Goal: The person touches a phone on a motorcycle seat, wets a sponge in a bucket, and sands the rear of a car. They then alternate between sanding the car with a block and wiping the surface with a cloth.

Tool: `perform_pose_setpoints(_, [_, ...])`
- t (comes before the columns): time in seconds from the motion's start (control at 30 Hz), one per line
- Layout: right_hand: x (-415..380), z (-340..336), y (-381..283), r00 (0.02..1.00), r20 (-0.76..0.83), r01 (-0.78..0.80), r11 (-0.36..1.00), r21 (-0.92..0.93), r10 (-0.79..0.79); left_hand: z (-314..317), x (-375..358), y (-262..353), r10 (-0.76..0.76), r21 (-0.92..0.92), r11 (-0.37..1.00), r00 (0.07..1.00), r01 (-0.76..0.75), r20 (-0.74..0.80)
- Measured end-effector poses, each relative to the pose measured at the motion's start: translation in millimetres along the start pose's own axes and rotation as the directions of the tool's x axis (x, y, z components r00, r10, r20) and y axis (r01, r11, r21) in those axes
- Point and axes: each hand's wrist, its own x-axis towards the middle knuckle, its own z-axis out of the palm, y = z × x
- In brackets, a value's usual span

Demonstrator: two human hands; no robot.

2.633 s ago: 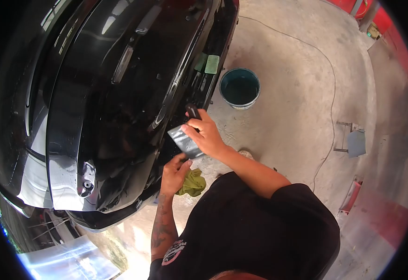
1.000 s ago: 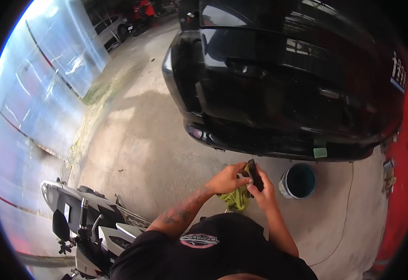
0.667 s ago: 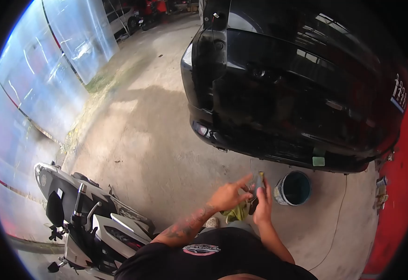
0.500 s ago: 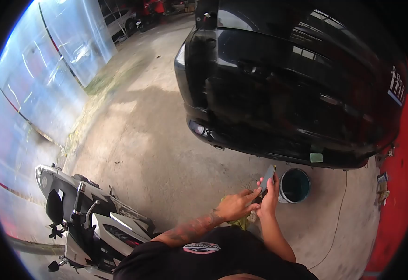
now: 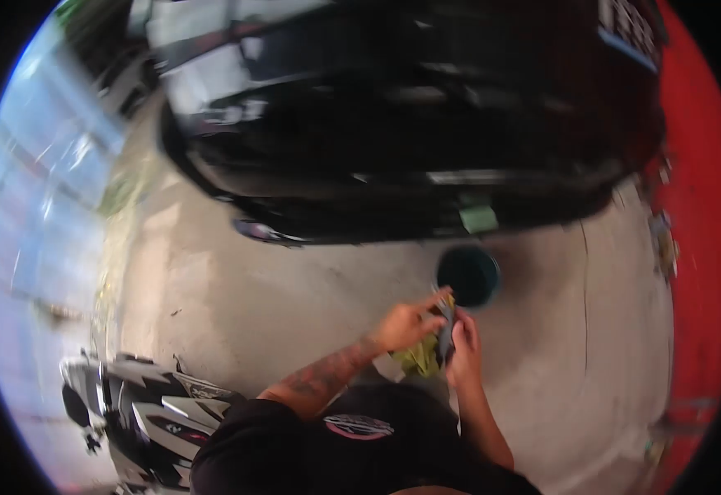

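In front of my chest, my right hand (image 5: 464, 351) is closed around a thin grey sheet (image 5: 447, 334) that looks like folded sandpaper, with a yellowish upper end. My left hand (image 5: 410, 324), at the end of a tattooed forearm, pinches at the sheet's upper part. A crumpled yellow-green cloth (image 5: 418, 360) shows just below my left hand; what holds it is hidden. Beyond my fingers stands a bucket (image 5: 498, 276), dark teal inside. Above it is the black car (image 5: 360, 148), with a pale green pad (image 5: 478, 219) on its lower bumper.
A motorbike (image 5: 154, 417) is parked at lower left. Bluish translucent sheeting (image 5: 39, 223) lines the left side and a red surface (image 5: 702, 272) the right. A thin cable (image 5: 586, 313) runs along the concrete floor (image 5: 245, 305). Small items (image 5: 664, 243) lie near the red edge.
My view has shifted, so the car sits higher and further left. My left hand has moved up to the sheet's top end. More of the yellow-green cloth shows. The picture is blurrier.
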Motion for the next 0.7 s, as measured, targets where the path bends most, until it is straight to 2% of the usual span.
perform_pose_setpoints(0.03, [4,-21,-9,0.995,0.095,-0.043,0.998,0.054,0.037,10,13,-2,0.026,0.018,1.0,1.0,-0.026,-0.002])
perform_pose_setpoints(0.07, [4,-51,-18,0.966,-0.102,-0.243,0.968,-0.06,0.236,32,34,6,0.006,-0.074,0.997,0.999,-0.003,0.037])
perform_pose_setpoints(0.1, [8,-51,-24,0.999,-0.001,-0.042,0.971,-0.236,0.042,35,41,22,-0.154,-0.119,0.979,0.983,0.165,0.096])
perform_pose_setpoints(0.13, [12,-63,-29,0.999,0.036,-0.002,0.91,-0.414,0.019,45,48,14,-0.163,-0.172,0.968,0.978,0.184,0.128])
perform_pose_setpoints(0.2, [28,-77,-36,1.0,0.029,0.014,0.861,-0.508,0.0,58,71,-4,-0.184,-0.258,0.941,0.971,0.219,0.15])
perform_pose_setpoints(0.3, [48,-102,-18,0.999,-0.034,-0.017,0.758,-0.652,-0.008,78,96,-38,-0.191,-0.286,0.932,0.973,0.222,0.133])
perform_pose_setpoints(0.4, [81,-134,16,0.989,-0.15,-0.107,0.797,-0.594,0.022,95,137,-82,-0.296,-0.23,0.909,0.925,0.349,0.238])
perform_pose_setpoints(0.5, [130,-179,81,0.966,-0.256,-0.104,0.853,-0.512,-0.036,123,184,-164,-0.221,-0.242,0.931,0.95,0.272,0.22])
perform_pose_setpoints(0.6, [205,-244,154,0.965,-0.263,-0.046,0.989,-0.139,0.008,148,248,-255,-0.201,-0.164,0.953,0.937,0.254,0.287])
perform_pose_setpoints(0.63, [228,-267,171,0.96,-0.278,-0.059,0.994,-0.088,0.032,155,271,-280,-0.261,-0.095,0.948,0.911,0.304,0.319])
perform_pose_setpoints(0.7, [281,-319,194,0.96,-0.277,-0.09,0.976,-0.197,0.033,173,317,-341,-0.096,0.003,0.995,0.935,0.101,0.34])
